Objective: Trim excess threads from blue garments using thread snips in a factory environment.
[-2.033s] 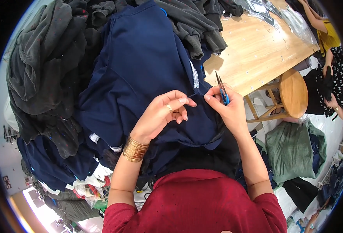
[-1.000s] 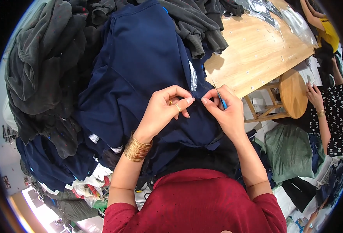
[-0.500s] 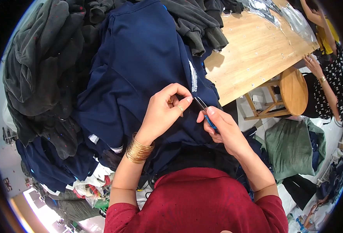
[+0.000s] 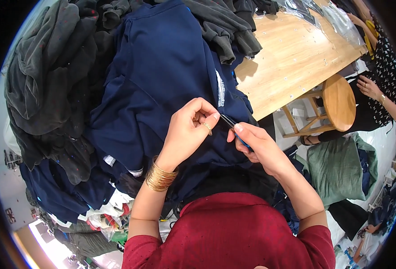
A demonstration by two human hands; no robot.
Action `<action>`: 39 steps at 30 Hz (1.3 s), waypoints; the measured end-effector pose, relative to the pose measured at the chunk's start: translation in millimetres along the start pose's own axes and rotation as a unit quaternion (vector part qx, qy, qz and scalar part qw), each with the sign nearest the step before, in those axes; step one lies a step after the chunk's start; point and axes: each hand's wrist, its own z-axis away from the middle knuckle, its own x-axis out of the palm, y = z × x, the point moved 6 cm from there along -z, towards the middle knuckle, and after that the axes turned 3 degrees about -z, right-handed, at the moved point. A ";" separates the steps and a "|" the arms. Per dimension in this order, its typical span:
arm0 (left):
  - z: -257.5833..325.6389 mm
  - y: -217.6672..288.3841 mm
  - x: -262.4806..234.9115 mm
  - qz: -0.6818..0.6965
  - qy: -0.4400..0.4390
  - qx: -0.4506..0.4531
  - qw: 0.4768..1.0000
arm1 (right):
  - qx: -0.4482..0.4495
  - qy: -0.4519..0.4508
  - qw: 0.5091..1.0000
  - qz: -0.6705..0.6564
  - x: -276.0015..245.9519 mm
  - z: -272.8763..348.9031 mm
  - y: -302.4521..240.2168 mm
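Wooden tabletop (image 4: 296,58) was seen at the upper right, with heaped clothing covering most of what lay before the person. At the centre, the left hand (image 4: 187,132) was closed in a pinch on a fold of the navy garment (image 4: 162,76), thumb and forefinger meeting just beside the white label (image 4: 220,87) stitched to the cloth. The right hand (image 4: 256,145) was curled around a small blue-handled cutting tool (image 4: 234,127), whose dark tip was pointed up and to the left, toward the pinched fold. The tool's long axis was laid diagonally, from the right palm toward the left fingertips, and its tip was almost touching them. The pinched cloth was thus held nearer to the left hand, just left of and above the right. Gold bangles (image 4: 160,177) were worn on the left wrist. Further out, dark grey garments (image 4: 45,80) were piled to the left and along the top. A round wooden stool (image 4: 339,96) was seen to the right, and beyond it another person's hand (image 4: 370,87) at the edge of view.
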 end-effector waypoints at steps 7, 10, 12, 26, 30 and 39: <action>4.6 -2.3 -3.0 -0.017 0.009 -0.013 1.000 | 0.004 -0.007 1.000 -0.009 1.8 -2.2 2.7; 4.8 -4.3 -2.7 -0.005 0.005 -0.022 1.000 | 0.005 -0.002 1.000 -0.004 2.2 -4.7 3.0; 5.0 -4.2 -2.6 -0.002 0.005 -0.021 1.000 | 0.000 0.006 1.000 0.009 1.5 -5.2 2.1; 6.2 -12.4 -0.4 0.047 -0.008 -0.038 0.998 | -0.002 -0.001 1.000 0.020 1.0 -0.6 3.0; 6.9 -15.5 0.1 0.049 -0.019 -0.069 0.996 | -0.047 0.016 0.998 0.037 1.8 -5.2 0.7; 8.0 -13.9 0.8 0.073 -0.016 -0.057 0.996 | -0.056 0.017 0.998 -0.001 5.1 -12.4 -2.6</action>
